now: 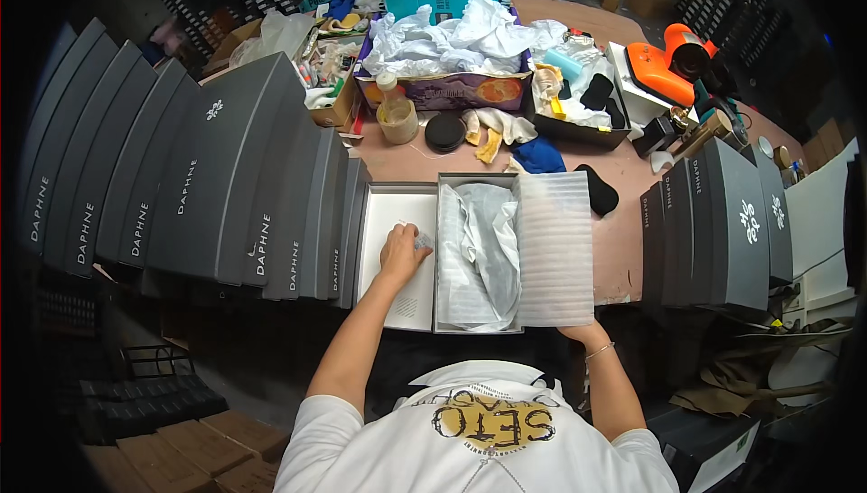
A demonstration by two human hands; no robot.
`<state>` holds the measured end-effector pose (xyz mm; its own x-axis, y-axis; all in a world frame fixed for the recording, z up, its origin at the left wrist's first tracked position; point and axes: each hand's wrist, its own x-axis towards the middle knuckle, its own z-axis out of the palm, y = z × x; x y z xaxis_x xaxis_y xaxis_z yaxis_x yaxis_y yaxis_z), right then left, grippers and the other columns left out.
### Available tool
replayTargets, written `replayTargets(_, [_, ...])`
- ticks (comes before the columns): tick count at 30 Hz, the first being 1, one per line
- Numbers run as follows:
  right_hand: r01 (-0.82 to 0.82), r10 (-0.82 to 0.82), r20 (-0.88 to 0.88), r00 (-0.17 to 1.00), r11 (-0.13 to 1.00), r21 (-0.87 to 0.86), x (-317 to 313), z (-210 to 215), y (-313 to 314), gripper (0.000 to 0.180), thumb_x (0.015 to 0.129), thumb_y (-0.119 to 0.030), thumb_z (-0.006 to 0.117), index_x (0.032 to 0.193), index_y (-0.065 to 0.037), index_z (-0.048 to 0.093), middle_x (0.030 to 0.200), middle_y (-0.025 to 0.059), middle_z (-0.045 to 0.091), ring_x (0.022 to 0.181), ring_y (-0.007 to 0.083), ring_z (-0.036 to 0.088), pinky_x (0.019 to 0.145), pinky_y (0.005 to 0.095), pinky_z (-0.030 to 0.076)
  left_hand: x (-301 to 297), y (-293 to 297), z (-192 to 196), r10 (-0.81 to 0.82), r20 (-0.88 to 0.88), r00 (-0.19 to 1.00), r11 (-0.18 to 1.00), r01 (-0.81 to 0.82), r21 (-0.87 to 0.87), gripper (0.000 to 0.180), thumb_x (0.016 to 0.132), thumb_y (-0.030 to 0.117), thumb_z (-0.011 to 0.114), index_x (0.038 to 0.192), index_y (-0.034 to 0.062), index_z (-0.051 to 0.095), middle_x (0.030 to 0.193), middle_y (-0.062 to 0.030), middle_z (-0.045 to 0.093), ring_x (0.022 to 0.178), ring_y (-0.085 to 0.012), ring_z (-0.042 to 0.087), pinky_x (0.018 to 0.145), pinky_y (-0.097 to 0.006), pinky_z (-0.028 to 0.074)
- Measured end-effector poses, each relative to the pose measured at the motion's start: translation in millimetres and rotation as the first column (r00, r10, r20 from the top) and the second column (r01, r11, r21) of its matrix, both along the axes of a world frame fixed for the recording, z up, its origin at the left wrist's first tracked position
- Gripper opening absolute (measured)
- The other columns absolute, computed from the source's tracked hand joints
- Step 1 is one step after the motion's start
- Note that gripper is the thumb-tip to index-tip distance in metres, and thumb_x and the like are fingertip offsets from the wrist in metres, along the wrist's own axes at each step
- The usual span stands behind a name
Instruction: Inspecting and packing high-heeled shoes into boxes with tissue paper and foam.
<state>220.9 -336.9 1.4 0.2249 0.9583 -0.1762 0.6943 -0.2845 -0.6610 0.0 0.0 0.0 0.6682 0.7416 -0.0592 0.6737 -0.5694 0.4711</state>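
In front of me stands an open grey shoebox (436, 263), its contents wrapped in white tissue paper (492, 240). The lid (379, 209) lies inside-up along the box's left side. Over that lid, my left hand (402, 254) has its fingers closed on a small translucent packet (423, 240), partly covered by the fingers. A ribbed white foam sheet (556, 249) spreads out from the box's right side. My right hand (582, 335) is at the sheet's near right corner; its fingers are hidden beneath the sheet.
Dark grey shoeboxes (226, 168) stand in a row at left, with more (713, 222) at right. Behind are a purple carton (442, 93) of crumpled paper, a bottle (397, 118), a round black tin (444, 133), a black insole-like pad (596, 191) and an orange tool (659, 73).
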Motion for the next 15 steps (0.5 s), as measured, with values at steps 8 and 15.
replayTargets(8, [0.297,-0.268,-0.143,0.953,0.919,0.258,-4,28,5,0.046,0.091,-0.013,0.058,0.135,-0.001,0.048,0.135,0.021,0.052,0.127,0.0316,0.048,0.105,0.0418,0.04,15,-11,49,0.33,0.565,0.756,0.824,0.061,-0.563,0.029,0.079,0.011,0.076,0.099,0.0012,0.057,0.087,-0.0098,0.064,0.073,-0.0207,0.061,0.067,-0.031,0.05])
replayTargets(15, [0.183,-0.224,-0.002,0.975,0.792,0.583,-41,90,106,0.07,0.087,-0.036,0.067,0.143,-0.005,0.039,0.148,0.0228,0.035,0.137,0.0386,0.035,0.111,0.0465,0.031,-15,-66,41,0.19,0.559,0.807,0.981,-0.136,-0.136,0.031,0.087,0.009,0.066,0.115,0.002,0.058,0.104,-0.0112,0.062,0.091,-0.0208,0.062,0.073,-0.032,0.051])
